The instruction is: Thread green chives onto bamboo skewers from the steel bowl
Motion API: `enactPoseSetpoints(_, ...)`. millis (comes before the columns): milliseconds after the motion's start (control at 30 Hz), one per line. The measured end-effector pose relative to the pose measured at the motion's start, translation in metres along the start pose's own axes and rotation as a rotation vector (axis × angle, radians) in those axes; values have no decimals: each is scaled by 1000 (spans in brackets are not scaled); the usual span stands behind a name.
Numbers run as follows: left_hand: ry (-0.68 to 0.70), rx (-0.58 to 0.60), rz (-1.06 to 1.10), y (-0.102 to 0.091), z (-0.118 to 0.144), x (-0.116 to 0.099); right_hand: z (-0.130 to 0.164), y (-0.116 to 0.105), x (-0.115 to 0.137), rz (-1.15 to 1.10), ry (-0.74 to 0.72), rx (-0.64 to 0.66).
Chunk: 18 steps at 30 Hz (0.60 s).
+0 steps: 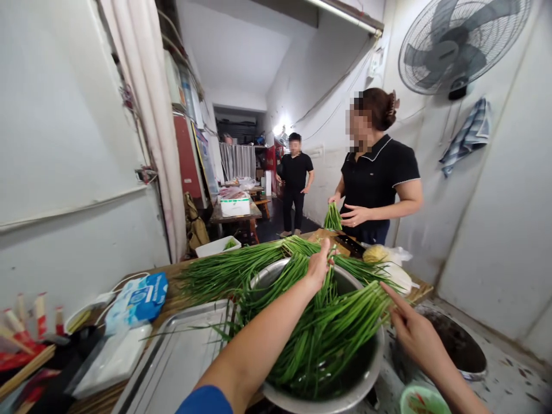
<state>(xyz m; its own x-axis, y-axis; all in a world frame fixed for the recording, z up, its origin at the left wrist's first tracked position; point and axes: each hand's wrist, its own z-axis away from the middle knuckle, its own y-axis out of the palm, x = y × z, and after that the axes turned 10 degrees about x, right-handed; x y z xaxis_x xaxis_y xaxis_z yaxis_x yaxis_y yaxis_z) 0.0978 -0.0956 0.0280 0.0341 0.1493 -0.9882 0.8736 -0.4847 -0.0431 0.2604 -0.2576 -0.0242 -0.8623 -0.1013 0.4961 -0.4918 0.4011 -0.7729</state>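
My left hand [319, 267] is closed around a few long green stalks of garlic chives above a large metal basin [325, 405], thumb upward. My right hand [409, 325] is at the basin's right side. Its index finger is stretched out, with the tip at the pale cut ends of a thick bunch of garlic chives [353, 313]; the other fingers are bent and partly hidden. That bunch lies across the basin, with water showing beneath it. More garlic chives [228, 267] are spread on the wooden table behind the basin.
A metal tray [185, 356] lies left of the basin, near a blue wipes pack [144, 296] and wrapped chopsticks [26, 328]. A co-worker [379, 167] across the table holds chives near a dark knife [350, 244]. Another person [296, 178] stands farther back. A green bowl [422, 399] is low right.
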Motion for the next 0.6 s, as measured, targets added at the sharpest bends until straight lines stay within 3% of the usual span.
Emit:
enactPoseSetpoints(167, -17, -13, 112, -5, -2, -1, -1, -2, 4, 26, -18, -11)
enactPoseSetpoints(400, 154, 276, 301, -1, 17, -4, -7, -8, 17, 22, -5, 21)
enactPoseSetpoints(600, 120, 371, 259, 5, 26, -10, -13, -11, 27, 0, -25, 2)
